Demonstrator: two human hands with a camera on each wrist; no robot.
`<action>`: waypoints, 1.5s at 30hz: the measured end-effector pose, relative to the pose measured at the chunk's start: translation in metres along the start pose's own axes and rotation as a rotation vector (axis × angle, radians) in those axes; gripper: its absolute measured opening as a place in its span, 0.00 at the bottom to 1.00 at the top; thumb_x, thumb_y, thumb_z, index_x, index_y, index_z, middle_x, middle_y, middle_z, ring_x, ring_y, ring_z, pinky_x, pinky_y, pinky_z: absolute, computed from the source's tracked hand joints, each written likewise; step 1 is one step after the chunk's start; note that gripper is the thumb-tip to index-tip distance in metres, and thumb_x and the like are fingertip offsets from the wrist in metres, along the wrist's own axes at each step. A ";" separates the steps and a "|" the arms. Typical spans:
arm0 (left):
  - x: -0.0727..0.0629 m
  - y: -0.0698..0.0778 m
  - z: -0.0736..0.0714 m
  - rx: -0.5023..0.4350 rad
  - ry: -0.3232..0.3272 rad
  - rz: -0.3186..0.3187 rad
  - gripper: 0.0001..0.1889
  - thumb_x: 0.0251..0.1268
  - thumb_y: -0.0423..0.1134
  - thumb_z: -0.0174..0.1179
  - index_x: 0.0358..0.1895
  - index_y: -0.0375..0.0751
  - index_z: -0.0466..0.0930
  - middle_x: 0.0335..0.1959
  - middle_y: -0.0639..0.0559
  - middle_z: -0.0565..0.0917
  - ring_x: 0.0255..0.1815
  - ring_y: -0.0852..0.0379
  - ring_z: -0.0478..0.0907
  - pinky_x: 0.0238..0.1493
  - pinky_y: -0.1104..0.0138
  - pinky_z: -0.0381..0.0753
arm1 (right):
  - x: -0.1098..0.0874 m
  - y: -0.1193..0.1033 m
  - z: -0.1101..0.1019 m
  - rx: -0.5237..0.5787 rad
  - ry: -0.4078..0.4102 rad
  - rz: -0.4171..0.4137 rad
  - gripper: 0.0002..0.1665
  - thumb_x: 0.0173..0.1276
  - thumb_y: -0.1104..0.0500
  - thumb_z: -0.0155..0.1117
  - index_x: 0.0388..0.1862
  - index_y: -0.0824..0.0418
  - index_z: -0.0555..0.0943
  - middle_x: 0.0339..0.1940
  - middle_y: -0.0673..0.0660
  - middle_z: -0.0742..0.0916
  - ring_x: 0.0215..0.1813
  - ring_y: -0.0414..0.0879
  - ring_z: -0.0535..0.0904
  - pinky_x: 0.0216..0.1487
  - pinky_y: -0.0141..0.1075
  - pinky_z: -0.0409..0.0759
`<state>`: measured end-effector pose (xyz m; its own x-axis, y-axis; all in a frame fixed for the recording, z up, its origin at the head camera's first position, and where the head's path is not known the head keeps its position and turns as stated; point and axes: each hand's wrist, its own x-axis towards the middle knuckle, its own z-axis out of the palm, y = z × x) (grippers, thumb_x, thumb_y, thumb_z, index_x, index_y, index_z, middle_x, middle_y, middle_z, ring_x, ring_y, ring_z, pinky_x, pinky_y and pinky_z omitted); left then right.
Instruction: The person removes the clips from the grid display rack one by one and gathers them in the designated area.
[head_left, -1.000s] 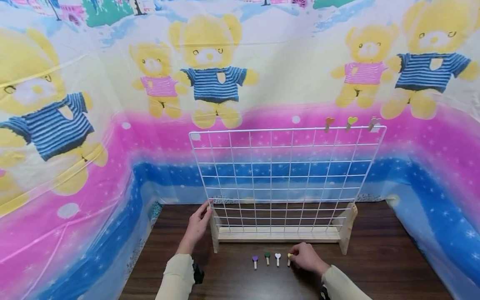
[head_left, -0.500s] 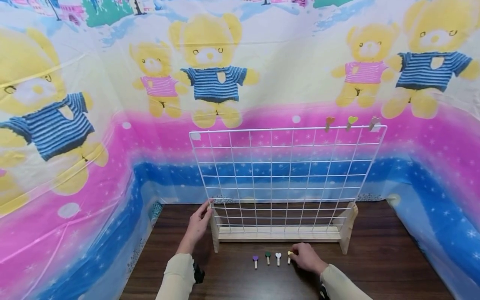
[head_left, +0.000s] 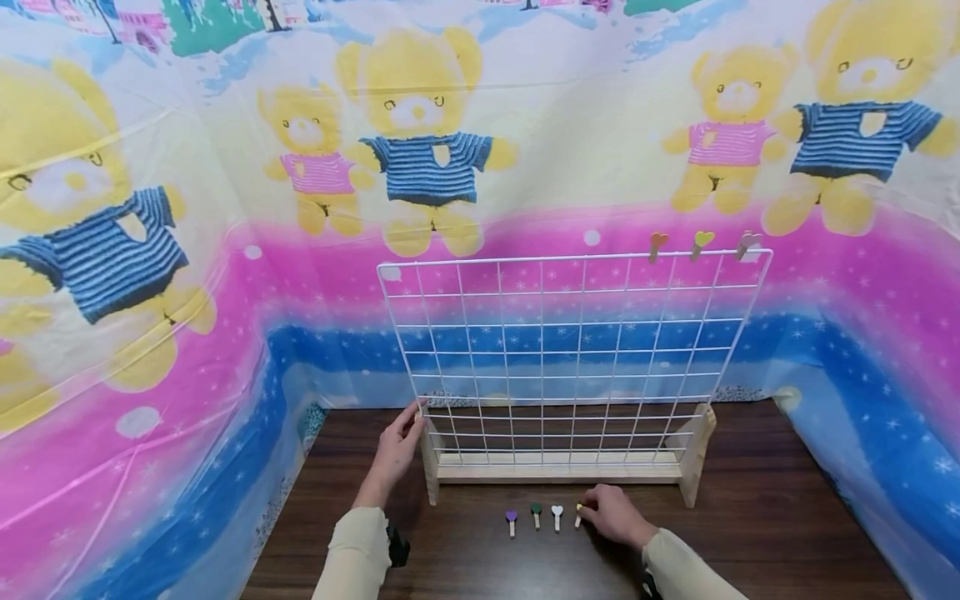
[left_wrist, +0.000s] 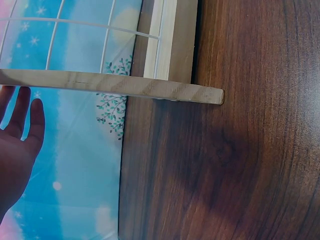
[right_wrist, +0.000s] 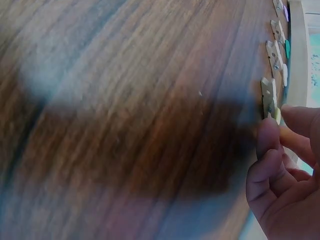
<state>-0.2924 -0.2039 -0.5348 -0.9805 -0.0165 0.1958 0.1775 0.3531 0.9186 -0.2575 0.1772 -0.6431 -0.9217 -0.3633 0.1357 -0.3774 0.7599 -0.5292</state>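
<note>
Item one: yellow heart-topped peg of pale wood (head_left: 578, 517), small and narrow, its split legs pointing toward my side of the surface. I see the heart only partly.

Position: right end of a short row on the dark brown wood-grain surface (head_left: 780, 542), in front of the stand and well short of the far edge. Whether it is raised I cannot tell.

My right hand (head_left: 617, 513): fingers (right_wrist: 267, 137) clamped on this peg at its heart end, one fingertip each side; the leg end projects free of them.

Row companions, from the white peg next to it toward the left edge: white heart peg (head_left: 557, 517), dark green heart peg (head_left: 536, 514), purple heart peg (head_left: 512, 523).

Item two: white wire grid panel (head_left: 580, 351), upright in a pale wooden stand (head_left: 558, 479), three heart pegs (head_left: 701, 245) along its top wire near the right corner.

My left hand (head_left: 397, 450): fingers slightly apart, tips against the stand's left post (left_wrist: 115, 84); whether the thumb closes on it, I cannot tell.
</note>
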 end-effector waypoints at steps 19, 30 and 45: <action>-0.001 0.001 -0.003 -0.013 -0.016 -0.025 0.21 0.74 0.42 0.49 0.67 0.50 0.69 0.62 0.40 0.73 0.59 0.45 0.71 0.55 0.49 0.71 | 0.007 -0.019 -0.095 -0.025 0.113 -0.160 0.07 0.60 0.63 0.67 0.38 0.61 0.85 0.34 0.50 0.85 0.28 0.36 0.74 0.30 0.33 0.74; 0.000 -0.001 -0.001 -0.014 -0.023 -0.020 0.22 0.74 0.43 0.48 0.68 0.51 0.67 0.64 0.40 0.70 0.60 0.44 0.70 0.55 0.49 0.71 | 0.010 -0.056 -0.167 -0.053 0.137 -0.165 0.09 0.63 0.58 0.67 0.43 0.57 0.84 0.39 0.49 0.84 0.32 0.37 0.78 0.31 0.34 0.77; -0.002 0.000 -0.001 -0.008 -0.016 0.007 0.21 0.74 0.40 0.49 0.68 0.46 0.68 0.60 0.39 0.74 0.56 0.45 0.72 0.52 0.51 0.73 | 0.020 -0.109 -0.261 -0.109 0.342 -0.269 0.14 0.62 0.60 0.68 0.48 0.59 0.84 0.24 0.47 0.79 0.18 0.35 0.70 0.19 0.32 0.71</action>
<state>-0.2906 -0.2047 -0.5346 -0.9804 0.0008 0.1970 0.1851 0.3459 0.9198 -0.2580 0.2278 -0.3639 -0.7590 -0.3703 0.5356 -0.5979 0.7221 -0.3480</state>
